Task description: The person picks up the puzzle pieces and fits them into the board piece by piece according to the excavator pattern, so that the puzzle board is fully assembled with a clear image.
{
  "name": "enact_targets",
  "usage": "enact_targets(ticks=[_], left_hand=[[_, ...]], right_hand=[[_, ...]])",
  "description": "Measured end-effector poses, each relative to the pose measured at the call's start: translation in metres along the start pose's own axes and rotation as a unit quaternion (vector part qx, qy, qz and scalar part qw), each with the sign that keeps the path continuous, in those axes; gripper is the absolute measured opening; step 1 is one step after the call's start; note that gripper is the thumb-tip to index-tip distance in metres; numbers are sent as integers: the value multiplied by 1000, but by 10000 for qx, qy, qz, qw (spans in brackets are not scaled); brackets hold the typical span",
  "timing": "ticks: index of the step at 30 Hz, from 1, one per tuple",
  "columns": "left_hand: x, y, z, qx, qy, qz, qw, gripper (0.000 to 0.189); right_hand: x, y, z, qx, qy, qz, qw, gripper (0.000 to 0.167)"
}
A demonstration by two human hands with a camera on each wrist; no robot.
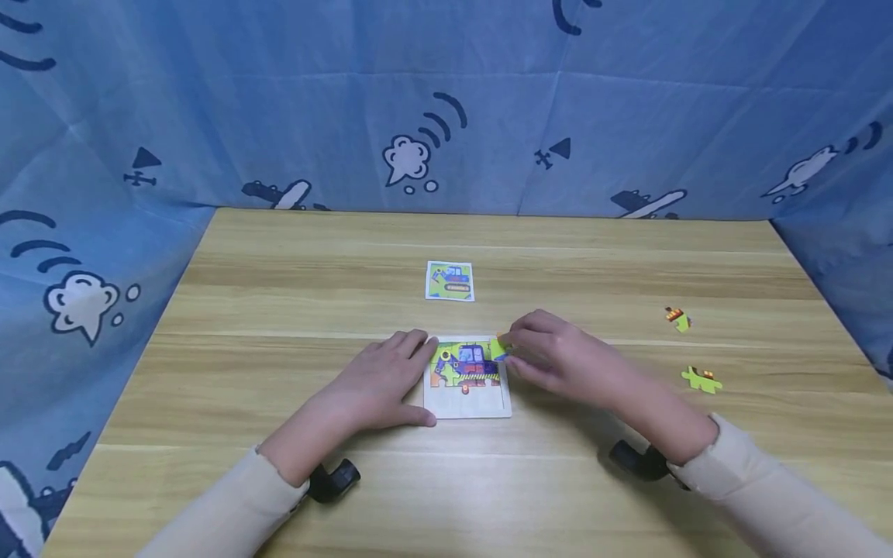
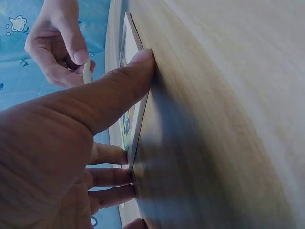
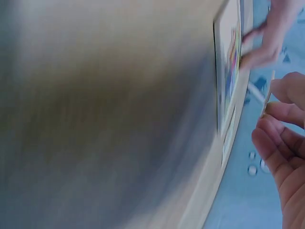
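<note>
Head view: left hand (image 1: 373, 387), fingers spread and nearly straight, touched the left side of the partly filled puzzle board (image 1: 466, 404). Right hand (image 1: 558, 360) pinched a green-and-blue piece (image 1: 498, 349) between thumb and fingers above the board's far right corner. Well right lay a near loose piece (image 1: 701, 380), then a farther loose piece (image 1: 681, 321). Picture card (image 1: 449, 280) lay beyond the board; blue cloth (image 1: 293, 116) hung farthest.

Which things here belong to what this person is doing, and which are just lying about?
Part of the job:
puzzle board, touched by the left hand
held piece, pinched by the right hand
far loose piece
near loose piece
picture card, probably the guide

Just around:
blue cloth behind
wooden table
black wrist devices
</note>
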State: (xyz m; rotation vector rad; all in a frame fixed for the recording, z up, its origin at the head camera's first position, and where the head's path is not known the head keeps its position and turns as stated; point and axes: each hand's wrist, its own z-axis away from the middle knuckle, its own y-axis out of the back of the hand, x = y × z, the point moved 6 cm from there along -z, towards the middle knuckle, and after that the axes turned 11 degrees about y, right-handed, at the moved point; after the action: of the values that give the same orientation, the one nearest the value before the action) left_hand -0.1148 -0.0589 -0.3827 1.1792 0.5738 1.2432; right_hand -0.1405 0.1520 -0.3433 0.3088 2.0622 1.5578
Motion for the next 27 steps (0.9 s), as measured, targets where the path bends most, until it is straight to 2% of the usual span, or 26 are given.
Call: enact_targets(ticks=[7, 12, 18, 27], left_hand=[[0, 1, -1, 42, -74, -59, 9999, 104], [-1, 1, 0, 68, -146, 7, 9999, 103], [-2, 1, 0, 95, -140, 72, 9998, 102], [-3, -1, -2, 93, -141, 79, 9998, 102]], right_hand=[[-36, -23, -16, -184, 779, -78, 9968, 26], [-52, -35, -24, -285, 1116, -143, 9932, 25], [-59, -44, -31, -384, 1256, -50, 9913, 24], [-63, -49, -36, -522, 1096, 221, 9924, 16]])
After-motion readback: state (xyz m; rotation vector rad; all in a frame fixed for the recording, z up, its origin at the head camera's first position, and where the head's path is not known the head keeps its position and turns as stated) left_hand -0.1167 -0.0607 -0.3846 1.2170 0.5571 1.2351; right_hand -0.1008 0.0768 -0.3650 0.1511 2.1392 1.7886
